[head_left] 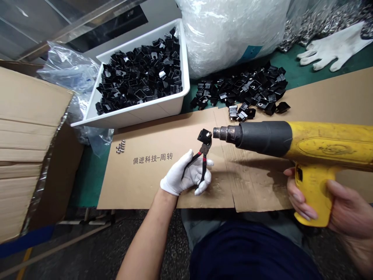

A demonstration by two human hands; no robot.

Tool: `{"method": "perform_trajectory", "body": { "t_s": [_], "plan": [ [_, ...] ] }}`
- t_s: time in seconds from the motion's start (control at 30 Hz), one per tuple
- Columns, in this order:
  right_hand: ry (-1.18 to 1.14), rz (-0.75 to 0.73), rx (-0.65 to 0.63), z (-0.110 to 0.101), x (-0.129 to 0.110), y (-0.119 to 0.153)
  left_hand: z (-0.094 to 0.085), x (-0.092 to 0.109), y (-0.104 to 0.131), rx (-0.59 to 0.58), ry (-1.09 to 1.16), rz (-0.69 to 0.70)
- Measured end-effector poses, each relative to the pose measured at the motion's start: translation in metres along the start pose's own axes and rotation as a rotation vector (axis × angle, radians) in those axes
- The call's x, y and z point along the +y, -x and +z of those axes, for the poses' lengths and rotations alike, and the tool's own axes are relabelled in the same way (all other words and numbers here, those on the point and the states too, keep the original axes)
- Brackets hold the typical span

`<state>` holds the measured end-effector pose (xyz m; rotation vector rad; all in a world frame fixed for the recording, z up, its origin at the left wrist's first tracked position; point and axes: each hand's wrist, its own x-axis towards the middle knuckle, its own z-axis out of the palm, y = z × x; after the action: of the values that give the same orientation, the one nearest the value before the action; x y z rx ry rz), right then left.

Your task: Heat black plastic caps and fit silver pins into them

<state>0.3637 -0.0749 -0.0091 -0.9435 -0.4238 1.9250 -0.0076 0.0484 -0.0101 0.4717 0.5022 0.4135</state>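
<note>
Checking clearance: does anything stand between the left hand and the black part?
Yes: the pliers stand between. The left hand holds their handles, with the black part at their jaws. Nothing visible stands between that part and the heat-gun nozzle.

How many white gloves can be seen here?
2. The worn glove is on the left hand, which holds the pliers; the loose glove lies at the far right, on the green table. Others may be hidden behind the plastic bag.
</note>
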Motion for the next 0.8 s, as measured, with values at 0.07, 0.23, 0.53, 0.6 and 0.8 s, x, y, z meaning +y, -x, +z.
{"method": "perform_trajectory", "body": {
  "t_s": [0.07, 0.23, 0.53, 0.6, 0.8],
  "plan": [
    [0.001, 0.020, -0.029, -0.0031, -0.0010, 0.0006, 0.0008, 0.0001, -0.0004, 0.000, -0.002, -0.001],
    [0.002, 0.040, -0.068, -0.0071, -0.0023, 0.0012, 0.0026, 0.0005, -0.0002, 0.027, -0.011, -0.011],
    [0.009, 0.033, -0.091, -0.0055, -0.0024, 0.0010, 0.0042, -0.0004, -0.0004, 0.023, -0.017, 0.004],
    [0.014, 0.034, -0.101, -0.0068, -0.0024, 0.0013, 0.0038, -0.0004, -0.0007, 0.011, -0.017, 0.003],
    [0.008, 0.033, -0.076, -0.0080, -0.0007, -0.0004, 0.0036, 0.0007, -0.0013, 0.024, -0.035, 0.002]
  ]
}}
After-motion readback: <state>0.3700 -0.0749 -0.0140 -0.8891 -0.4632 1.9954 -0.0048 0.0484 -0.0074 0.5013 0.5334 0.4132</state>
